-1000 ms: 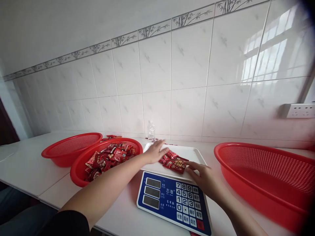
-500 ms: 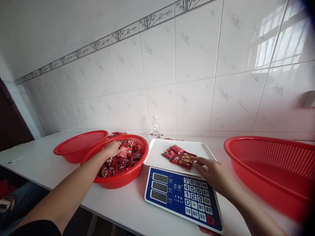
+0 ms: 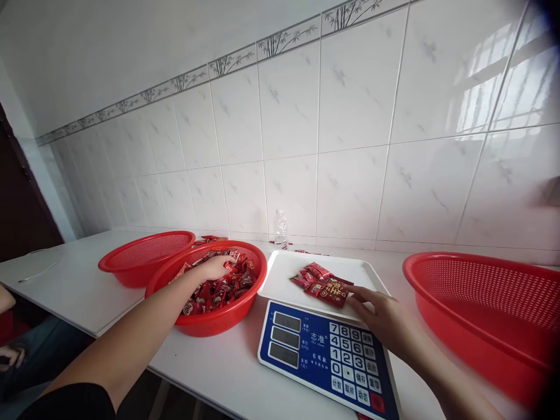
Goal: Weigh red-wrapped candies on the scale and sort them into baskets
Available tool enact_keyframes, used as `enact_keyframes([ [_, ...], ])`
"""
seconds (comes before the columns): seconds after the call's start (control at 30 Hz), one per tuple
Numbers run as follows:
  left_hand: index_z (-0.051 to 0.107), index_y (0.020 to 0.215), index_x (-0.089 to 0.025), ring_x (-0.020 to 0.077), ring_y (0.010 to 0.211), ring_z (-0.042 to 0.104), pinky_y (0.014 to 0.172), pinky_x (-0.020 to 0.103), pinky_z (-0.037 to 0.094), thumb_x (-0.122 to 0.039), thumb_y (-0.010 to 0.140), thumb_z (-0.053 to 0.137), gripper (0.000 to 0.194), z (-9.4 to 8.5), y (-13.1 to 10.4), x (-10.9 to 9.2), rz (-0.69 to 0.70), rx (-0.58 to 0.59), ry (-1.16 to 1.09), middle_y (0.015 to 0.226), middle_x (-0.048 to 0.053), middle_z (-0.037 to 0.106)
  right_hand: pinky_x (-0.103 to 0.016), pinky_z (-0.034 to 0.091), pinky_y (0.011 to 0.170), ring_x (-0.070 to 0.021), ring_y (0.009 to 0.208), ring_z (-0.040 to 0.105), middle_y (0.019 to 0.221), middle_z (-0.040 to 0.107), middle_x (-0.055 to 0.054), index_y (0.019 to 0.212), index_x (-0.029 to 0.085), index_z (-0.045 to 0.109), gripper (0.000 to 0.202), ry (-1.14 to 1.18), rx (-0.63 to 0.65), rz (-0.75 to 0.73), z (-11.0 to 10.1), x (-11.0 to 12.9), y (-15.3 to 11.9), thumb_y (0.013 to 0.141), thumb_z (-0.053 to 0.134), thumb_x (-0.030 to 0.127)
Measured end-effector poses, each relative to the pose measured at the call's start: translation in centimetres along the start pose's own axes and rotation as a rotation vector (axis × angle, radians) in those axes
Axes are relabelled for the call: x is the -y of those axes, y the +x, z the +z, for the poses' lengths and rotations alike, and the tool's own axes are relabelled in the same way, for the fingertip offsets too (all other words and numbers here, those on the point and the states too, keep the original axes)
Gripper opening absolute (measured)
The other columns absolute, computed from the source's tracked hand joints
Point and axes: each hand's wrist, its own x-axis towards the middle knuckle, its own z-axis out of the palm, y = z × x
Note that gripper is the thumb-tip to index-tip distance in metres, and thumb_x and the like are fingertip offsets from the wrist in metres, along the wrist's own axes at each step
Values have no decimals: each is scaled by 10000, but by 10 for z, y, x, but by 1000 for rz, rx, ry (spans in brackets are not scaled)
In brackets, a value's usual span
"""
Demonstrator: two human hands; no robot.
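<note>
My left hand [image 3: 217, 268] reaches into a red basket [image 3: 210, 326] filled with small red packets [image 3: 223, 289]. Its fingers are bent among the packets, and what they hold, if anything, is hidden. On the white tray [image 3: 275, 274] of a blue scale [image 3: 317, 350], my right hand [image 3: 370, 303] pinches the edge of a red packet with gold print [image 3: 335, 291]. Several smaller red packets [image 3: 311, 273] lie against that packet's left side on the tray.
An empty-looking red basket [image 3: 144, 254] stands at the left and another large one [image 3: 476, 291] at the right. A clear bottle [image 3: 280, 229] stands by the tiled wall. At the lower left edge, a person's hand [image 3: 12, 354] shows.
My left hand has moved right and slightly up within the basket of packets. My right hand still holds the gold-printed packet at the tray. The view has shifted slightly.
</note>
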Motion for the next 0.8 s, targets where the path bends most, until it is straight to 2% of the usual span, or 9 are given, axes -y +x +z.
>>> enact_keyframes([
  [0.07, 613, 1033, -181, 126, 595, 563, 573, 260, 448, -370, 814, 607, 289, -3, 1, -5, -8, 13, -24, 743, -11, 621, -314, 475, 592, -246, 738, 668, 831, 740, -47, 1037, 272, 697, 385, -4, -5, 5, 2, -2, 0, 828, 429, 452],
  [0.17, 588, 998, -137, 118, 628, 570, 589, 270, 476, -374, 873, 545, 272, -14, 2, -17, -11, -30, -90, 803, 14, 614, -318, 484, 621, -247, 767, 668, 838, 740, -47, 1056, 268, 692, 393, 1, -6, 7, 6, -7, 1, 827, 433, 456],
  [0.27, 546, 1077, -175, 130, 694, 604, 610, 247, 485, -405, 901, 468, 300, -27, -1, -28, 18, -63, -188, 846, 27, 635, -317, 485, 624, -243, 765, 667, 840, 739, -44, 1063, 270, 689, 399, 10, -5, 16, 8, -9, 2, 825, 433, 461],
  [0.33, 490, 1163, -209, 132, 765, 626, 640, 228, 496, -448, 936, 355, 356, -33, -6, -30, 47, -38, -233, 898, 31, 648, -318, 482, 615, -239, 734, 666, 838, 740, -38, 1070, 276, 684, 403, 12, 0, 8, 7, -9, 1, 827, 428, 469],
  [0.4, 472, 1183, -200, 132, 822, 632, 674, 232, 508, -447, 958, 291, 380, -32, -11, -29, 46, 22, -216, 955, 45, 644, -320, 478, 611, -242, 736, 667, 854, 741, -32, 1067, 279, 683, 404, 9, 13, 2, 6, -7, 1, 827, 422, 473],
  [0.5, 545, 1109, -149, 157, 849, 625, 718, 310, 527, -382, 940, 430, 310, -19, -17, -23, -13, 177, -61, 1010, 66, 627, -316, 475, 600, -245, 748, 671, 877, 744, -28, 1046, 284, 686, 393, 9, 20, -3, 4, -5, 0, 825, 419, 471],
  [0.63, 573, 1122, -162, 201, 958, 600, 815, 398, 514, -312, 892, 549, 276, 1, -18, -23, -57, 350, 192, 1140, 74, 590, -314, 475, 582, -245, 723, 670, 845, 745, -29, 1018, 288, 692, 380, 8, 5, -13, 4, -6, 1, 811, 429, 468],
  [0.8, 549, 1164, -166, 213, 1006, 585, 843, 423, 502, -307, 892, 549, 306, 1, -13, -26, -39, 457, 346, 1190, 88, 565, -313, 486, 603, -245, 759, 673, 896, 744, -33, 1033, 290, 689, 391, 16, 12, 3, 4, -4, 0, 810, 430, 480],
])
